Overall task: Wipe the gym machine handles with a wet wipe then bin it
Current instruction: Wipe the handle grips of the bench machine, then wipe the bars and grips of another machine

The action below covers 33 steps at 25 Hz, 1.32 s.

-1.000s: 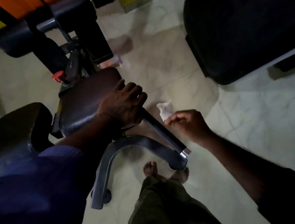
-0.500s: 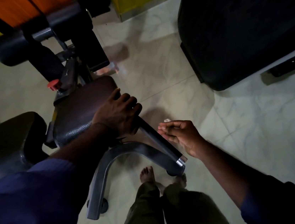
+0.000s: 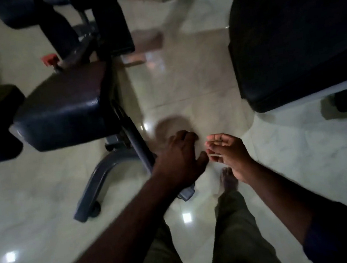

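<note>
The machine's dark handle bar [image 3: 132, 134] slopes down from the padded seat [image 3: 65, 109] toward me. My left hand [image 3: 178, 159] hovers just right of the bar's lower end and hides it, back of the hand up, fingers curled, thumb reaching toward my right hand. Palm up with its fingers nearly straight, my right hand [image 3: 229, 154] is close beside it. No wet wipe shows in either hand; the underside of my left hand is hidden, and the picture is blurred.
The grey curved base leg [image 3: 96, 184] of the machine stands on the pale tiled floor [image 3: 304, 170]. A big black block [image 3: 295, 29] fills the upper right. A red knob [image 3: 49, 59] sits behind the seat. My legs and a bare foot [image 3: 229, 180] are below the hands.
My left hand has let go of the seat and handle top and come down to meet my right hand. The right hand has opened, and the white wipe it pinched is out of sight.
</note>
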Motion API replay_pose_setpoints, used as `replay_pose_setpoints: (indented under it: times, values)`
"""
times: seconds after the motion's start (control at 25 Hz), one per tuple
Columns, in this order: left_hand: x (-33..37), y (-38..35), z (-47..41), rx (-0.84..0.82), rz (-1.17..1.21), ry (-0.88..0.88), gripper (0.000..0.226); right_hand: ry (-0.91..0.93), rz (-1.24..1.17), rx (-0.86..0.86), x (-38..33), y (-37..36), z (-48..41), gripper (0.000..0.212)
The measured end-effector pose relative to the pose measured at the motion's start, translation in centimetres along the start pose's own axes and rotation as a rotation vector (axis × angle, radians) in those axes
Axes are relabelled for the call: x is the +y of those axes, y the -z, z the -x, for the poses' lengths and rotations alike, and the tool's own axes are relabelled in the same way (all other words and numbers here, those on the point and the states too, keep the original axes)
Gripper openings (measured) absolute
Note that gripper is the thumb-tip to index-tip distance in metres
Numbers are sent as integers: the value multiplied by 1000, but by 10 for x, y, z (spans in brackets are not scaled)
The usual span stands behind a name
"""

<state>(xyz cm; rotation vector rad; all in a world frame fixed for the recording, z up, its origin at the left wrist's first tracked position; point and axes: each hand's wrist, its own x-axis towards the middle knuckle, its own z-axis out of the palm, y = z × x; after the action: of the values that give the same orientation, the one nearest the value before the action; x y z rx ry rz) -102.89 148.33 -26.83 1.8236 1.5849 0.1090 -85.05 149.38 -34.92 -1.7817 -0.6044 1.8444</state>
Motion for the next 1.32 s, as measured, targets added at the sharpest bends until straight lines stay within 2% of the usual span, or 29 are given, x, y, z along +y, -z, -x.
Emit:
replay_pose_setpoints:
  times: [0.08,0.2,0.28,0.36,0.56,0.8,0.92,1.04,1.12,1.24,1.32]
  values:
    - [24,-48,-5,86,233,151,50,-18,93,-56,5,30,-23,25]
    - [28,-119,-26,178,610,536,43,-63,217,-133,30,66,-71,28]
    - [1,-177,-43,230,697,677,47,-106,269,-156,61,79,-112,31]
    - [-38,-233,-66,250,734,738,50,-132,295,-151,97,82,-158,33]
    - [-158,-363,-147,179,720,869,39,-168,315,-149,203,78,-304,27]
    - [-268,-463,-220,145,598,835,44,-202,374,-223,282,43,-448,28]
    - [-301,-490,-224,130,597,847,43,-208,390,-246,314,14,-488,34]
    - [-301,-496,-208,156,649,895,42,-130,457,-128,332,6,-498,32]
    - [-290,-487,-196,180,670,904,38,-60,455,-45,330,17,-489,23]
    - [-244,-445,-170,259,844,886,36,25,348,-30,285,43,-411,22]
    - [-193,-402,-148,366,988,902,46,32,248,-34,235,65,-332,24]
